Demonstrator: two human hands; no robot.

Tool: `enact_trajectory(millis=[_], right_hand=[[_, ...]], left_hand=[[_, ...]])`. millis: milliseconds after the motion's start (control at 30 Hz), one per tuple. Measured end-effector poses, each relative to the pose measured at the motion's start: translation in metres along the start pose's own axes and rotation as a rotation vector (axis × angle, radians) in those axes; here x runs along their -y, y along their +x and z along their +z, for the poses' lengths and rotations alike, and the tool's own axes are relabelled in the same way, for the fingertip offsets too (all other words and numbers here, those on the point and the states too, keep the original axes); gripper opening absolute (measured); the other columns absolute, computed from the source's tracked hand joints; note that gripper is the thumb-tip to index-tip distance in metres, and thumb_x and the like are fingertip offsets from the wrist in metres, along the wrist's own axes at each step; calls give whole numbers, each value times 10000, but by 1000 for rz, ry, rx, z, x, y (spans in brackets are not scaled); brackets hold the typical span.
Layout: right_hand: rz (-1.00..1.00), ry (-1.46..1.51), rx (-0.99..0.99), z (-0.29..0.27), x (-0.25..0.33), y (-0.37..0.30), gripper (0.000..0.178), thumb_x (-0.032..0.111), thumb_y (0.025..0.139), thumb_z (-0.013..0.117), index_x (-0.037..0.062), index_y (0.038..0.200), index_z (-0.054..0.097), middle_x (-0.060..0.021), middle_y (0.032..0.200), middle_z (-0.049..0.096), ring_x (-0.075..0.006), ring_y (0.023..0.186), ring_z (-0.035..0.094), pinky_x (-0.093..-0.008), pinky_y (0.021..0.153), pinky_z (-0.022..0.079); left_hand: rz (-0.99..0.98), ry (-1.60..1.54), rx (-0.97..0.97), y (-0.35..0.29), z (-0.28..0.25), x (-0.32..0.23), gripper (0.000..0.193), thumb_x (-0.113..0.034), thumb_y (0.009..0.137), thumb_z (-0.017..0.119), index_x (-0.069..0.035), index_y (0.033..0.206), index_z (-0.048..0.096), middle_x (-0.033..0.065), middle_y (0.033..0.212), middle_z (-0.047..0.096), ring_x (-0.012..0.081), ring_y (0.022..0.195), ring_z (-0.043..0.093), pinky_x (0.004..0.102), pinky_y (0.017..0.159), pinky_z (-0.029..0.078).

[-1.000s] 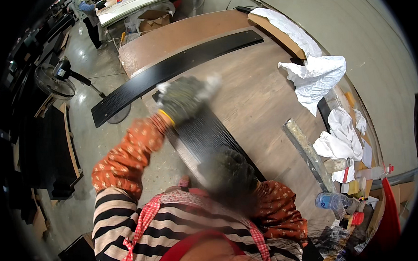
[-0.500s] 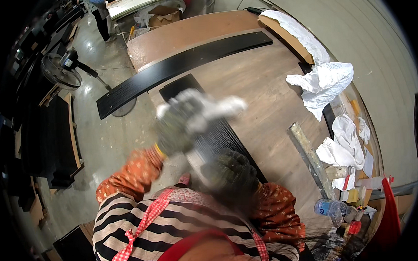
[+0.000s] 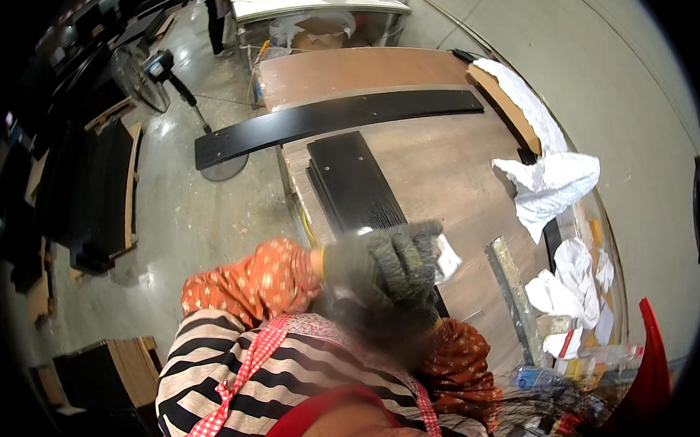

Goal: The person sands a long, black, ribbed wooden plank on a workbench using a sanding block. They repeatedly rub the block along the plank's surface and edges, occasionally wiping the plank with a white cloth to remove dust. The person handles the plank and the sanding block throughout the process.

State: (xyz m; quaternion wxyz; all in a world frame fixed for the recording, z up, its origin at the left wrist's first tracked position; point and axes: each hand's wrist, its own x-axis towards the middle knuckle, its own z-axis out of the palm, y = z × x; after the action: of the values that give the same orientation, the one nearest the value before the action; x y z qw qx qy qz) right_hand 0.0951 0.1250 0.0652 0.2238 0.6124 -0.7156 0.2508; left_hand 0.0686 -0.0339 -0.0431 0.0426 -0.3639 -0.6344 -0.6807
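Across the brown wood-grain tabletop (image 3: 441, 169), the long black board (image 3: 355, 180) runs forward-left from the nearer grey-gloved left hand (image 3: 381, 267), clutching white cloth (image 3: 447, 261), the blurred right hand's (image 3: 406, 315) grip unclear.

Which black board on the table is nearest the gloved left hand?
The near board, running beneath the left hand; the far board lies crosswise beyond, apart from that hand.

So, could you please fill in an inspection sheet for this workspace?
Surface: wood-grain tabletop, partly covered.
Job's things: nearer black board; long black board beyond, overhanging the left edge.
Clutter: crumpled white sheets, clear bottle, worn bar at right.
Grips: left grip gloved, closed on white wad; right grip partly hidden, blurred.
Cables: thin line across floor, possibly a cord.
Surroundings: standing fan, stacked black panels, person's legs, upper left.
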Motion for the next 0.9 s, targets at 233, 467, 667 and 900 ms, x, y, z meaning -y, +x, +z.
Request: enact_trajectory(millis=[233, 467, 667, 900], right_hand=[[346, -36, 285, 22, -34, -41, 566, 374, 877, 673, 75, 1344, 560, -240, 1311, 534, -471, 1192, 492, -580, 1016, 392], [574, -139, 160, -15, -11, -93, 552, 297, 842, 726, -25, 1270, 593, -224, 1267, 606, -432, 1190, 547, -534, 1049, 413], [811, -438, 332, -5, 14, -78, 477, 278, 835, 708, 17, 1220, 602, -217, 1246, 593, -441, 1170, 537, -555, 1039, 408], [739, -270, 287, 103, -89, 66, 298, 302, 856, 602, 62, 1033, 596, -122, 988, 591, -320, 887, 592, -468, 777, 489]], left_hand=[[-413, -74, -325, 14, -49, -71, 548, -167, 899, 689, -47, 1405, 516, 146, 1347, 583, 251, 1238, 565, 378, 1033, 489], [-310, 1261, -494, -35, -191, -34, 432, -304, 936, 646, -60, 1287, 583, 206, 1207, 639, 365, 1116, 625, 428, 968, 502], [-265, 828, -440, -54, -196, 22, 392, -206, 993, 590, 5, 1321, 550, 229, 1312, 596, 396, 1215, 569, 433, 1064, 435], [-259, 487, -453, -48, -186, 27, 430, -177, 1017, 533, -2, 1408, 485, 226, 1375, 554, 342, 1274, 538, 420, 1109, 401]])
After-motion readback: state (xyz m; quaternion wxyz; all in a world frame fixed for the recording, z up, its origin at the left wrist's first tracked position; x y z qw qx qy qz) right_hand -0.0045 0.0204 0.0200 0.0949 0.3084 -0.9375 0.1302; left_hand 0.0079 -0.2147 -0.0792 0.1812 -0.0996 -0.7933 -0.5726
